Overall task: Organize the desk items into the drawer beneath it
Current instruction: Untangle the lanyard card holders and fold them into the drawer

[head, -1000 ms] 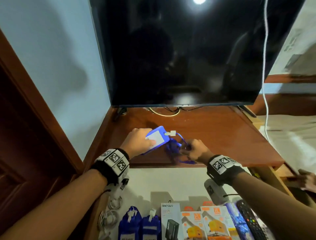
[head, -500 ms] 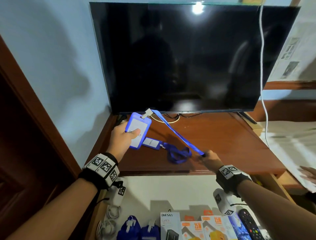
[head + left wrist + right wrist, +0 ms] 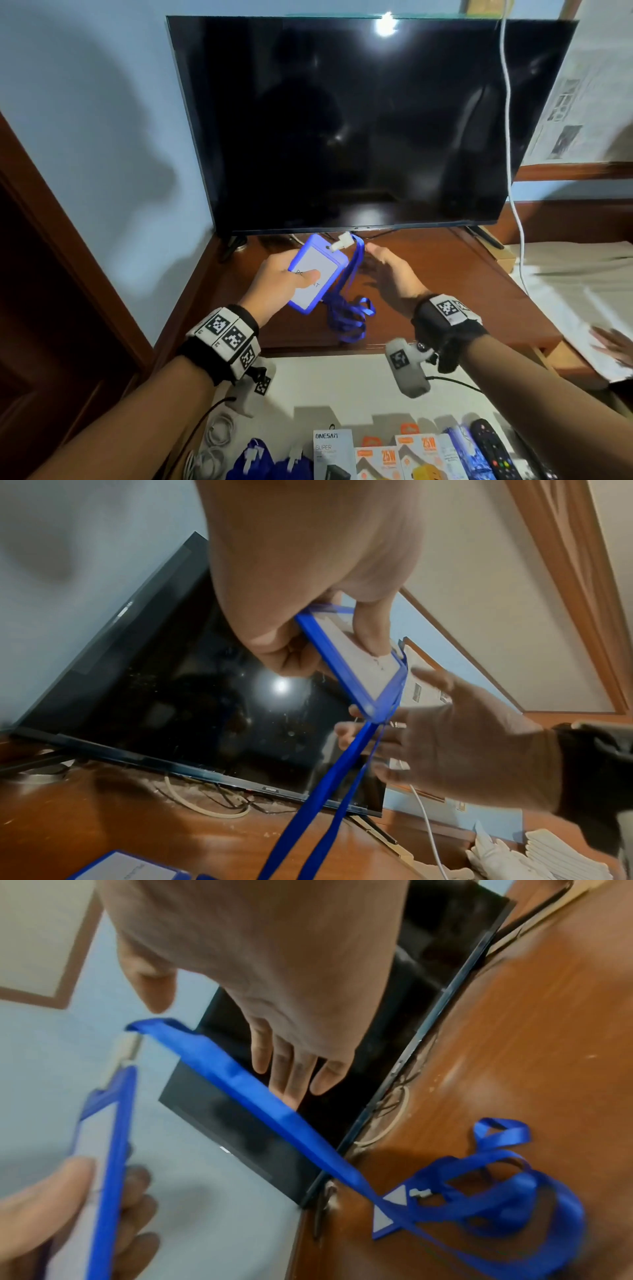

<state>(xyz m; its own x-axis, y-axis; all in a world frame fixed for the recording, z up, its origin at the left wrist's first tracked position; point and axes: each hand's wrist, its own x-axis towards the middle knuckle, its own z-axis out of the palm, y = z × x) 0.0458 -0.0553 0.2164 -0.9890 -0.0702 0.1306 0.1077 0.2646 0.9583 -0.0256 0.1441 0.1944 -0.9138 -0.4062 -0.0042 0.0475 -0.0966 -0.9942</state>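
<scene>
The left hand (image 3: pixel 278 286) holds a blue badge holder (image 3: pixel 317 273) above the wooden desk (image 3: pixel 445 274), in front of the lower edge of a dark television (image 3: pixel 359 120). Its thumb lies across the white card face and its fingers (image 3: pixel 371 631) are curled behind the frame, so the holder is pinched between them and tilted, with the white clip (image 3: pixel 340 244) at its far top corner. From that clip a blue lanyard (image 3: pixel 349 308) runs down beside the holder and ends in a loose tangle of loops resting on the desk near its front edge.

The right hand (image 3: pixel 394 274) hovers just right of the holder and the strap with the palm down. Its fingers (image 3: pixel 291 1069) are straight and slightly spread, gripping nothing; in the right wrist view the strap passes just beneath the fingertips, and whether they touch it cannot be told.

In the left wrist view, the corner of a second blue badge holder (image 3: pixel 123 868) lies flat on the desk below the raised one.

Under the desk's front edge, the white-floored drawer (image 3: pixel 342 387) is pulled out. Along the bottom of the head view it holds coiled white cables (image 3: pixel 214 445), two more blue badge holders (image 3: pixel 270 462), boxed chargers (image 3: pixel 376 455) and a black remote control (image 3: pixel 493 448).

A white cable (image 3: pixel 510 137) hangs down the right side of the television.
</scene>
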